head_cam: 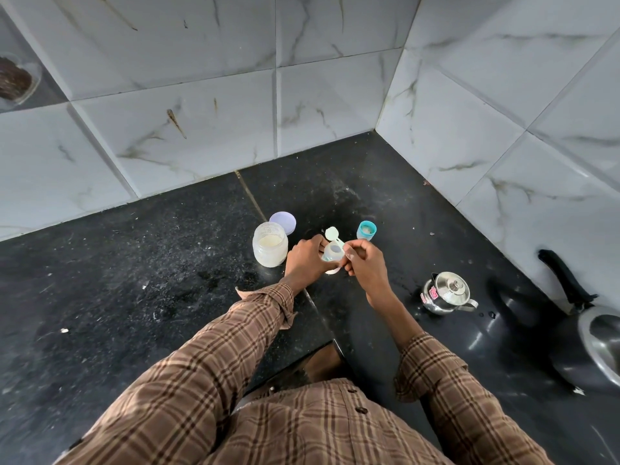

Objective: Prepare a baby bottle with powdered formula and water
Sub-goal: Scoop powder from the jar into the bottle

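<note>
The right hand [364,263] pinches the handle of a small pale scoop [332,234] between thumb and curled fingers, with the scoop's bowl sticking out past the far rim of the bottle [332,254]. The left hand [306,261] curls its fingers round the side of that bottle, a small clear one standing upright on the black counter [134,290] with its mouth open. Whether any powder lies in the scoop cannot be told.

Just left of the bottle, touching or nearly touching the left hand, stands an open clear jar [270,245] partly full of cream-coloured powder. Behind the jar, and so behind and left of the bottle, a round lilac lid [284,221] lies flat on the counter. Behind and right of the bottle stands a teal bottle cap [367,230]. Well to the right of the bottle and nearer the person sits a small steel kettle [446,293] with its lid on and its spout pointing right. Farther right still, at the picture's edge, is a dark pan [593,347] with a black handle that leans against the tiled wall [201,95]. Both arms wear brown checked sleeves [235,347].
</note>
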